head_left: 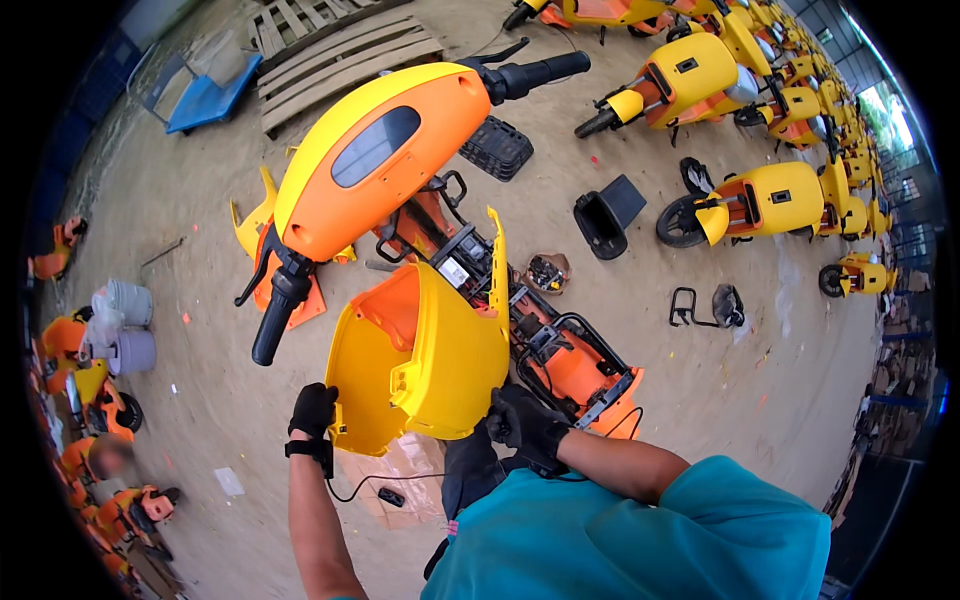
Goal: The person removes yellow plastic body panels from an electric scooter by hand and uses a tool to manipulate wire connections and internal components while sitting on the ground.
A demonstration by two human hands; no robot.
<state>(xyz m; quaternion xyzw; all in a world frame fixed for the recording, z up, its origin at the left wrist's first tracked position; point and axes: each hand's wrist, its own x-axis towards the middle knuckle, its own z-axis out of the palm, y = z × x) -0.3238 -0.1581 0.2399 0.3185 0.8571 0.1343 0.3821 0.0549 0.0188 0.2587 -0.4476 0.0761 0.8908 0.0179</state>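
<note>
- Grey-brown floor (pixel 780 390) spreads across the frame, with yellow scooters (pixel 770 195) standing close together at the upper right, apparently to save room
- Yellow shell (pixel 455 350) is at the centre, just below the handlebar cover (pixel 430 165), its hollow side facing left
- Black-gloved left hand (pixel 316 410) has its fingers curled narrow on the shell's lower-left rim, likely because that thin edge gives a sure hold
- Black-gloved right hand (pixel 528 422) is at the shell's lower-right side, fingers bent; I cannot tell whether they pinch it, though support at both sides would steady so broad a piece
- Stripped scooter body (pixel 572 372) runs from the centre toward the lower right, near both hands
- Container of small parts (pixel 547 272) lies just beside it, right of centre, perhaps to keep loose pieces together
</note>
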